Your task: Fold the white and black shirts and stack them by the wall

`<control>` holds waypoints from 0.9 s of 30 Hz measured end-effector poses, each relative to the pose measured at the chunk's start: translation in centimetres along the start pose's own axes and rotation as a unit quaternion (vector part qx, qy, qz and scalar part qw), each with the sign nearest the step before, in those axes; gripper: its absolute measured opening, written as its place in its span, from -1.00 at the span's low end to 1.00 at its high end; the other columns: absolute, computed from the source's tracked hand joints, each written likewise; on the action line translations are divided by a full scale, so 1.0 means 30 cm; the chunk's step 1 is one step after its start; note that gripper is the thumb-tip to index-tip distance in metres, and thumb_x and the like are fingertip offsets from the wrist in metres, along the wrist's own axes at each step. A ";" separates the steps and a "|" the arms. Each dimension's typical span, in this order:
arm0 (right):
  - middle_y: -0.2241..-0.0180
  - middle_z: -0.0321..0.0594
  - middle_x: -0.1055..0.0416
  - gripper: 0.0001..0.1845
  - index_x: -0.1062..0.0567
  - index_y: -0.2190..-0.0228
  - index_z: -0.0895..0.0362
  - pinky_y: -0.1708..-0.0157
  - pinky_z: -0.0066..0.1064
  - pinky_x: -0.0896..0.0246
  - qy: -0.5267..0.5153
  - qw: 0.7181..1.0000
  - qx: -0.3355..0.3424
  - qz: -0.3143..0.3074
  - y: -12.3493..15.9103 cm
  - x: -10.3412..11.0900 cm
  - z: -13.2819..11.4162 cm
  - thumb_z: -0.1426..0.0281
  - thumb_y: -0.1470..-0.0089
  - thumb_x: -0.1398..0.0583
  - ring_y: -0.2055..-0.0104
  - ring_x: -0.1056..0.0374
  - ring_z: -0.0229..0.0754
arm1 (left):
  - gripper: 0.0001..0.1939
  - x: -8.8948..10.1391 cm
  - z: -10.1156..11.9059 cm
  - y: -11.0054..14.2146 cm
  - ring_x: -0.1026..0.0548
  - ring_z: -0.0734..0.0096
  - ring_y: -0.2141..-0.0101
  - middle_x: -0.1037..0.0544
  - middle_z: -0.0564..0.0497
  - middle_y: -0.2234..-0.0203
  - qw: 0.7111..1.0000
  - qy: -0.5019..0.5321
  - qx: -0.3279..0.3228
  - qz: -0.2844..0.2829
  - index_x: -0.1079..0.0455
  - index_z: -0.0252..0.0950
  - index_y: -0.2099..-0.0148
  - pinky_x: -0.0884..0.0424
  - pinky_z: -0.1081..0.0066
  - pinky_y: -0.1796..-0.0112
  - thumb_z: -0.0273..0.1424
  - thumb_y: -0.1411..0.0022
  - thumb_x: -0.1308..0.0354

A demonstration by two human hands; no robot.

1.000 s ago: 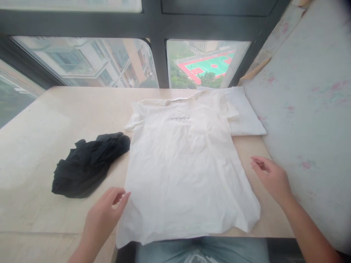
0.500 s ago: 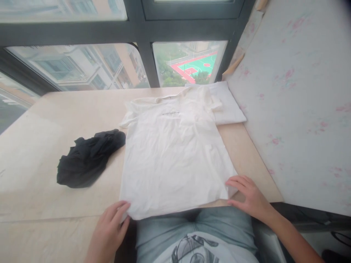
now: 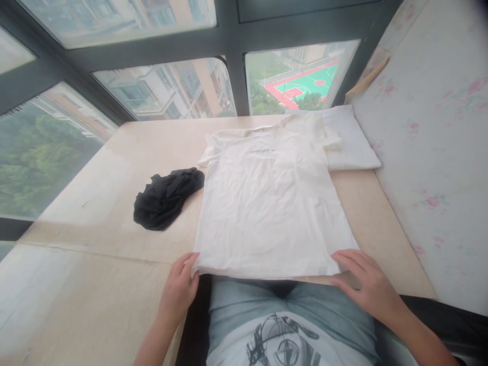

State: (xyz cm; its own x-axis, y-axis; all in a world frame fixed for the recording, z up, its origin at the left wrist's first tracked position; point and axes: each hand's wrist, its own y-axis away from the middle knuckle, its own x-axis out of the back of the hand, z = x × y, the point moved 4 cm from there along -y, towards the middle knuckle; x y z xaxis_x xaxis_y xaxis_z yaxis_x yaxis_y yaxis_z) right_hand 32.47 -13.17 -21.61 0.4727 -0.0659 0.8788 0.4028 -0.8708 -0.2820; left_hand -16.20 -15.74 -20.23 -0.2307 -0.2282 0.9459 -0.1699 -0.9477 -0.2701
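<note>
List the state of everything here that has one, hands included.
Shirt: spread out, print up, lightly wrinkled
Black cloth: bunched up
White cloth: lying flat, partly under the shirt
Left hand: fingers bent at the shirt's near left corner, grip unclear
Right hand: thumb and fingers apart at the near right corner

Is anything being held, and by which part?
Left hand and right hand touch the white short-sleeved cloth T-shirt at its bottom corners; whether they grip it is unclear.
</note>
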 end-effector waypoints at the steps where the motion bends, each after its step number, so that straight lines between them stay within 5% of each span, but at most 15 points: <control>1: 0.00 -0.11 -0.44 -0.54 -0.44 -0.03 0.07 -0.06 -0.13 -0.29 0.003 1.000 0.011 -0.020 0.001 -0.011 -0.013 0.23 -0.10 -0.28 -0.04 -0.36 -0.02 | -0.66 0.002 -0.001 0.006 -0.50 0.19 0.07 -0.47 -0.19 0.04 1.000 -0.008 0.006 0.010 -0.34 -0.31 -0.11 -0.47 0.25 0.04 -0.48 -0.29 -0.04; 10: 0.17 -0.16 -0.51 -0.74 -0.48 0.10 0.12 -0.04 -0.19 -0.30 0.001 0.998 -0.005 0.065 0.010 -0.033 -0.013 0.55 -0.18 -0.14 0.09 -0.42 -0.13 | -0.76 0.014 0.013 0.020 -0.55 0.31 0.19 -0.56 -0.08 0.17 0.998 -0.052 0.003 0.023 -0.44 -0.30 0.07 -0.43 0.38 0.08 -0.55 -0.29 -0.01; 16: 0.01 -0.10 -0.45 -0.54 -0.43 -0.05 0.11 -0.06 -0.15 -0.31 0.000 1.000 0.026 -0.009 0.000 -0.028 -0.038 0.29 -0.12 -0.27 -0.04 -0.36 -0.03 | -0.81 0.050 -0.015 -0.007 -0.56 0.43 0.39 -0.61 0.05 0.34 0.993 -0.039 0.107 0.027 -0.49 -0.26 0.15 -0.41 0.50 0.33 -0.44 -0.26 -0.06; 22: 0.08 -0.16 -0.49 -0.65 -0.50 0.07 0.10 -0.04 -0.21 -0.32 0.019 1.000 0.009 0.011 0.012 -0.044 -0.021 0.57 -0.17 -0.07 0.02 -0.39 -0.14 | -0.77 0.161 -0.046 -0.068 -0.52 0.50 0.48 -0.59 0.13 0.47 0.973 0.024 0.225 0.034 -0.53 -0.19 0.14 -0.36 0.57 0.42 -0.33 -0.17 -0.12; 27: 0.14 -0.13 -0.49 -0.63 -0.51 0.12 0.13 -0.01 -0.17 -0.33 0.070 0.996 -0.044 0.046 0.019 -0.046 0.010 0.59 -0.09 -0.06 0.08 -0.40 -0.10 | -0.73 0.230 -0.070 -0.093 -0.56 0.46 0.42 -0.59 0.13 0.45 0.956 0.044 0.286 0.036 -0.54 -0.16 0.14 -0.38 0.55 0.37 -0.26 -0.12 -0.15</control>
State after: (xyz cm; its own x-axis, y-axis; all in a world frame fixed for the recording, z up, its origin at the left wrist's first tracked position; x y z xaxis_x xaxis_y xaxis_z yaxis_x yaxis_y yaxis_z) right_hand 32.28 -13.43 -23.09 0.3875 -0.2091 0.8979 0.2902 -0.8968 -0.3341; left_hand -19.32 -14.21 -13.33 -0.3063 -0.3010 0.9031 0.3961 -0.9030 -0.1666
